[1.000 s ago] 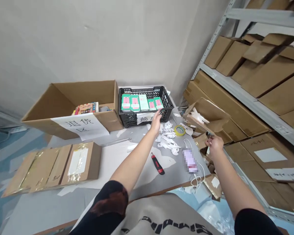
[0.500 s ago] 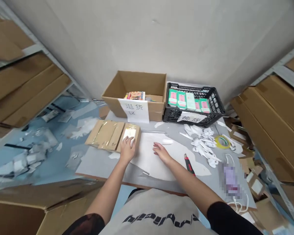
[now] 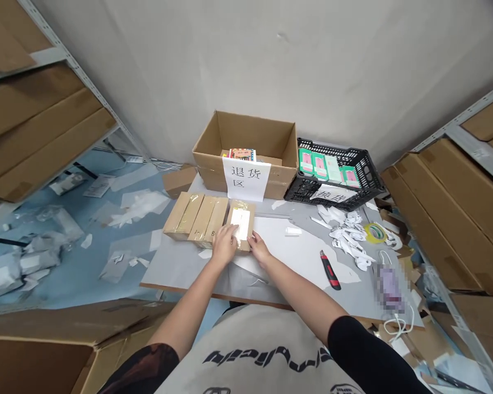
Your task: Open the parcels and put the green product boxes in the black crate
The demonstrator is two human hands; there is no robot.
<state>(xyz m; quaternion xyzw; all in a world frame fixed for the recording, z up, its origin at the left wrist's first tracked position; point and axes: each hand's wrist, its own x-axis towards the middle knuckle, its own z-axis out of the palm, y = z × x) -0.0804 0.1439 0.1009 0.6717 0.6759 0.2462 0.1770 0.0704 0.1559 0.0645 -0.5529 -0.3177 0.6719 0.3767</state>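
L hand [image 3: 224,244] & R hand [image 3: 258,249] on near edge of kraft mailer [image 3: 241,230], fingers extended, grip unclear. Mailer lies flat on grey table [image 3: 176,268], just right of 3 more mailers [image 3: 193,221]. Behind: carton [image 3: 246,128], black crate [image 3: 337,150]. To right: box cutter [image 3: 330,270], tape [image 3: 374,232].
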